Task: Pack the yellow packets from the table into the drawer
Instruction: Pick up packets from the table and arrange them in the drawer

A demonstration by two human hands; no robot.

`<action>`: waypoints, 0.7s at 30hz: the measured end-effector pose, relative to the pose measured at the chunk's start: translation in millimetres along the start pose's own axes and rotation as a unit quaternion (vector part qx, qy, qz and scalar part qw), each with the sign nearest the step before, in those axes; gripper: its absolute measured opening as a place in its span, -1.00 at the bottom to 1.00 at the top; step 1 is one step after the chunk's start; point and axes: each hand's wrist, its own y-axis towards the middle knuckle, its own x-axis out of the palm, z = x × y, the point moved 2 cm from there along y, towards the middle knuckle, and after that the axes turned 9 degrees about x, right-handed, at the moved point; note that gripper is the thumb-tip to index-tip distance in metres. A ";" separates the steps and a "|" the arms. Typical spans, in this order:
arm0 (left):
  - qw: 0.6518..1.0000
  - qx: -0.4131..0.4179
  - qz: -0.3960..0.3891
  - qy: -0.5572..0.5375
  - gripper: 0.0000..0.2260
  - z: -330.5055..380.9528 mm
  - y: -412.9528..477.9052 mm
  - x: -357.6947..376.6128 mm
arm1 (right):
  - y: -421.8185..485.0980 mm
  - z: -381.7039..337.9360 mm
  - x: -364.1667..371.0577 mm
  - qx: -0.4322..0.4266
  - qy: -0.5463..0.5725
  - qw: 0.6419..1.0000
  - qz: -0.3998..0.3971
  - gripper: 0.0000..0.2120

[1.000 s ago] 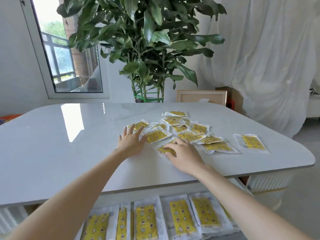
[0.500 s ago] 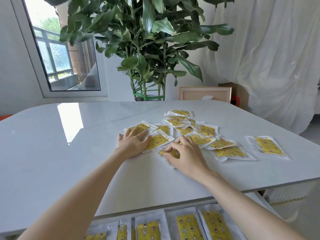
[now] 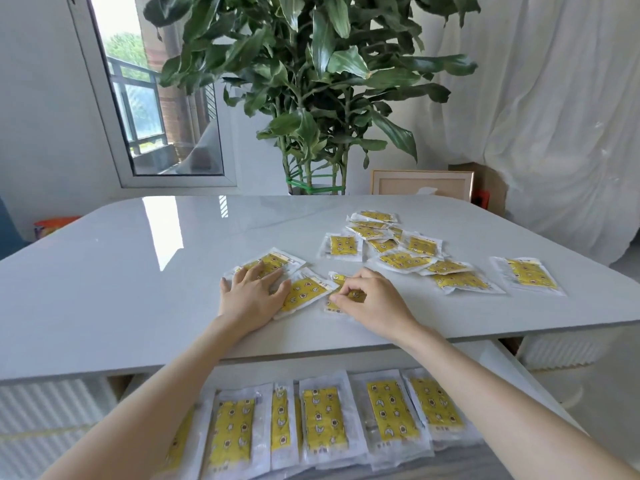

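Note:
Several yellow packets in clear wrappers lie scattered on the white table [image 3: 138, 278]. My left hand [image 3: 251, 294] lies flat with its fingers spread on one packet [image 3: 273, 263], and its thumb rests on a second packet [image 3: 304, 293]. My right hand [image 3: 372, 299] has its fingers curled around a third packet [image 3: 334, 304], pinching it against the tabletop. A loose pile of packets [image 3: 401, 251] lies further right, with a single packet [image 3: 528, 273] near the right edge. Below the table's front edge the open drawer [image 3: 502, 355] holds a row of packets [image 3: 323, 422].
A large potted plant [image 3: 311, 81] stands behind the table. A wooden picture frame [image 3: 422, 181] leans beside it, a window [image 3: 156, 98] is at the back left and a white curtain [image 3: 554, 98] hangs on the right.
Both hands have slid three packets toward me and away from the pile. My right hand's fingers have curled tighter on its packet. The view tilted down, showing more of the drawer.

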 end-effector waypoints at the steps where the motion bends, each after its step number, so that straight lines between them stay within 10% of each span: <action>1: 1.000 -0.009 0.008 -0.002 -0.56 0.2 -7.9 -1.9 | -2.2 -3.9 -1.7 0.005 -0.006 1.000 -0.004 -0.81; 5: 0.999 -0.029 0.031 -0.021 -0.59 6.3 -35.6 -6.8 | -5.5 -20.6 -0.8 0.032 -0.081 0.996 0.018 -0.80; 12: 0.985 -0.075 0.118 -0.104 -0.65 -6.1 -39.0 -14.0 | -5.4 -53.2 22.6 0.164 -0.248 0.951 -0.087 -0.05; 21: 0.979 -0.134 0.104 -0.109 -0.49 -21.0 -25.5 -14.7 | 13.3 -70.8 28.0 0.216 -0.157 0.954 -0.135 0.14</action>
